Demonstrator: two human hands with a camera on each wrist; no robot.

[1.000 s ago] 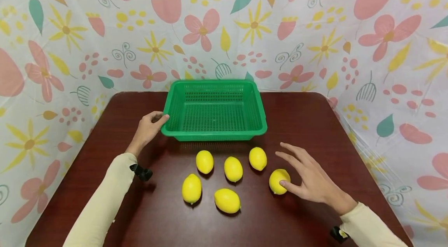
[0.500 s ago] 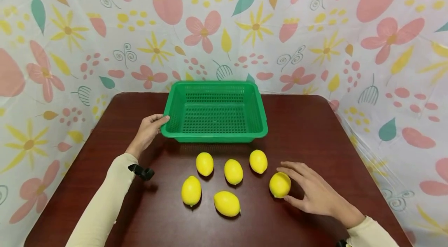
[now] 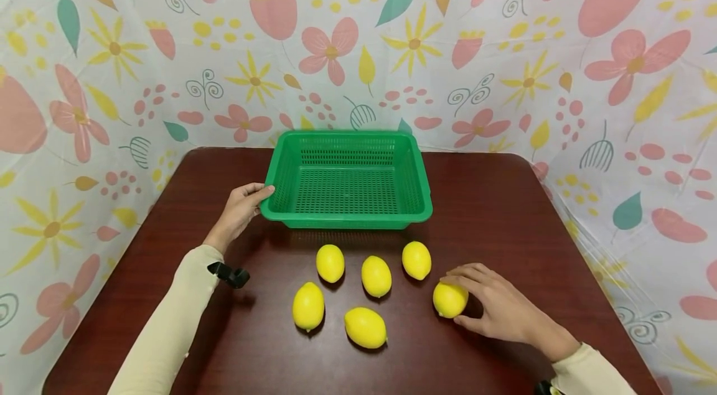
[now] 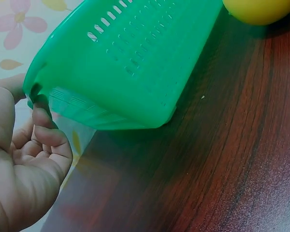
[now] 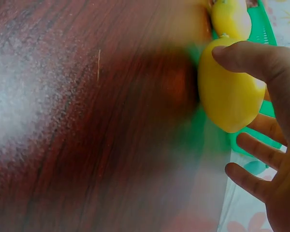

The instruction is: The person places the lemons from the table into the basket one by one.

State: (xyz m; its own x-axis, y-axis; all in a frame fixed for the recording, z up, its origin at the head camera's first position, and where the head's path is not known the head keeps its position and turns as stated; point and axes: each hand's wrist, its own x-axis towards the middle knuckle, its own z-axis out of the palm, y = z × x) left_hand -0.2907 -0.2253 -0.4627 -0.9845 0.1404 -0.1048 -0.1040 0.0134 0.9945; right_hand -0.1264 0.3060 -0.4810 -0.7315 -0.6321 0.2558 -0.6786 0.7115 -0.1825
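My left hand [image 3: 238, 213] pinches the left rim of a green plastic basket [image 3: 347, 218], thumb on top and the other fingers curled below, as the left wrist view shows. The basket has slotted walls and nothing in it. On the right, my right hand [image 3: 500, 306] has its thumb and fingers around the rightmost yellow lemon [image 3: 450, 302]. In the right wrist view, the thumb [image 5: 241, 55] lies across this lemon [image 5: 227, 96], and the fingers on its far side are partly hidden.
Several more lemons lie on the dark red wooden table [image 3: 476, 196] before the basket: an upper right lemon [image 3: 417, 260], a middle lemon [image 3: 376, 277] and a front lemon [image 3: 366, 328] among them. A flower-patterned curtain [image 3: 358, 40] hangs right behind the table.
My right hand has come down and closed its fingers around the rightmost lemon. The left hand has stayed on the basket's rim; the lemons lie as before.
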